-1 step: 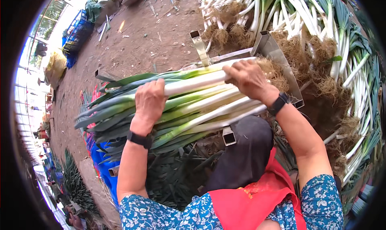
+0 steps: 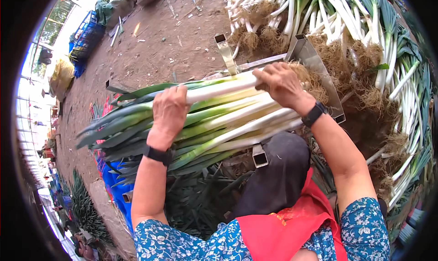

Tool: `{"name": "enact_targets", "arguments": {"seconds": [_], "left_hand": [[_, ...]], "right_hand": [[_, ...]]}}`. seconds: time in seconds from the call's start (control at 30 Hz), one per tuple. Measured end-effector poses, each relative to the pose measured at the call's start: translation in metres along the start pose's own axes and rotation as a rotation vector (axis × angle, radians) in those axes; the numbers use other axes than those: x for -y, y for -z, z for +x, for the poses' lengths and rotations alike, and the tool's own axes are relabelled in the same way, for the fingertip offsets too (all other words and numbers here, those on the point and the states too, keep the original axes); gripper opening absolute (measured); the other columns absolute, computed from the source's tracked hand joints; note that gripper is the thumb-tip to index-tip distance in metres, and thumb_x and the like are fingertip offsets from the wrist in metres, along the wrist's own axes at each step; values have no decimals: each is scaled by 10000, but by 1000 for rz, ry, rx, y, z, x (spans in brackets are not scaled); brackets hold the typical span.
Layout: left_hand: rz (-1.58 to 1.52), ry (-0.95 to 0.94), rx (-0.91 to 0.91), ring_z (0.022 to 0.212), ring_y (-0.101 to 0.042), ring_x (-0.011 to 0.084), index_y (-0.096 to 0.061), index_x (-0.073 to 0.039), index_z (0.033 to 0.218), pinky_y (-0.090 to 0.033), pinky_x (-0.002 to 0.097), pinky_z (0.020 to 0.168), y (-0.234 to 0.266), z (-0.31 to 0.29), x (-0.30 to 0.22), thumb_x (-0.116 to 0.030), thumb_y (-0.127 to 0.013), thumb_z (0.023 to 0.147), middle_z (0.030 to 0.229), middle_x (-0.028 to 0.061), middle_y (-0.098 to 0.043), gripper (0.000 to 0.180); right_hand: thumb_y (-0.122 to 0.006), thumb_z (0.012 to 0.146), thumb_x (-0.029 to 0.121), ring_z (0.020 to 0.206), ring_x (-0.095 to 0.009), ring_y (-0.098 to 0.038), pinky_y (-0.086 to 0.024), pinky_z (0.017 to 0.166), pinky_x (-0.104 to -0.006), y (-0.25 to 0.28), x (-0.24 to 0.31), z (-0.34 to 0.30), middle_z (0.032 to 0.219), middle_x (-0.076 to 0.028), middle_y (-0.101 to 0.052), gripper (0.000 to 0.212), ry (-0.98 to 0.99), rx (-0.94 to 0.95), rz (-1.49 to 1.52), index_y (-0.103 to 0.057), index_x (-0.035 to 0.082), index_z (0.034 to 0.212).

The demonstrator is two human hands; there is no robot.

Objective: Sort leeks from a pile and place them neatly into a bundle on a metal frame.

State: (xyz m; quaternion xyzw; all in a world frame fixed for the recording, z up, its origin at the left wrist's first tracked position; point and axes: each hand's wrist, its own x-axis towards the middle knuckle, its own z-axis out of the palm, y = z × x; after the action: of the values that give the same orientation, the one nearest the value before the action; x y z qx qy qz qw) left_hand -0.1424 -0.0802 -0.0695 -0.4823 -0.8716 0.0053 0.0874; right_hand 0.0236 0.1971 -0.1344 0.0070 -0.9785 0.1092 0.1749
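My left hand (image 2: 170, 109) is closed around the green end of a thick leek (image 2: 220, 89). Farther right, my right hand (image 2: 281, 86) grips the same leek on its white shaft near the roots. That leek lies across the top of a pile of leeks (image 2: 237, 116), whose leaves point left and whose roots point right. A metal frame (image 2: 317, 69) cradles the pile, and the root ends lie against its plate on the right. My right fingers partly cover the held leek's root end.
More leeks with brown roots (image 2: 360, 55) are heaped at the far right and along the right side. Upright square metal tubes (image 2: 226, 55) stand around the pile. Blue sheeting (image 2: 119, 181) lies at the left, and a blue crate (image 2: 89, 36) stands far left on bare soil.
The held leek has shifted slightly left, its leaf tips reaching farther left. Both hands keep their grip and have barely moved.
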Motion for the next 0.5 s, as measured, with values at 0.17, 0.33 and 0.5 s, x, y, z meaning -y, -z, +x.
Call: {"name": "enact_targets", "arguments": {"seconds": [0.17, 0.33, 0.5], "left_hand": [[-333, -114, 8, 975, -622, 323, -631, -111, 1128, -464, 432, 862, -86, 45, 20, -277, -693, 834, 989, 122, -653, 343], [-242, -208, 124, 1062, -564, 356, -576, -101, 1276, -435, 447, 935, -155, 45, -32, -78, -567, 782, 1157, 166, -618, 495], [-325, -29, 264, 1261, -441, 387, -499, -79, 1364, -299, 511, 1061, -123, 36, -30, -261, -641, 871, 1303, 173, -551, 545]], "right_hand": [[-711, 812, 255, 961, -266, -638, -512, 814, -407, -43, -53, 31, 985, -91, -687, 232, -389, 397, 72, -708, 156, 1023], [-580, 881, 173, 997, -359, -654, -536, 843, -425, -90, -92, -9, 1013, -229, -670, 230, -679, 420, 293, -713, 7, 967], [-640, 796, 126, 1087, -321, -602, -484, 881, -465, -26, -28, 9, 1061, -169, -633, 201, -419, 323, 243, -687, 44, 973]]}}
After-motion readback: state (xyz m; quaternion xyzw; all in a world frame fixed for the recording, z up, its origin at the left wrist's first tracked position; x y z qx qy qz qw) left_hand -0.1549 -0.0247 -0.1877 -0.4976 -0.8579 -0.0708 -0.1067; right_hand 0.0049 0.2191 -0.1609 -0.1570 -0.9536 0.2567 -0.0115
